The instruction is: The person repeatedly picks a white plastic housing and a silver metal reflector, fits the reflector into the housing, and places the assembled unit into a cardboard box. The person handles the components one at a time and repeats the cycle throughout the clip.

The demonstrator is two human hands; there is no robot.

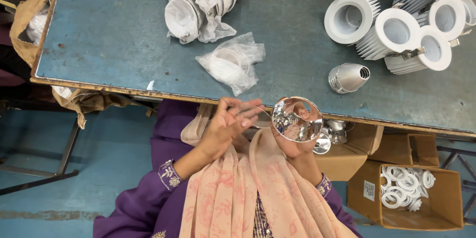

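Note:
My right hand (pixel 293 146) holds a shiny silver cone-shaped reflector (pixel 297 119) with its wide mouth facing up, just below the table's front edge. My left hand (pixel 229 124) is beside it, fingers spread, with the fingertips on a thin clear round lens (pixel 257 116) that touches the reflector's left rim. Another silver reflector (pixel 348 77) lies on its side on the blue table (pixel 114 34), above and to the right of my hands.
White finned lamp housings (pixel 396 29) cluster at the table's far right. Plastic bags with clear discs (pixel 232 62) and wrapped white rings (pixel 198 4) lie mid-table. Cardboard boxes, one with white rings (pixel 404 183), stand on the floor at right. More reflectors (pixel 329 136) sit in an open box.

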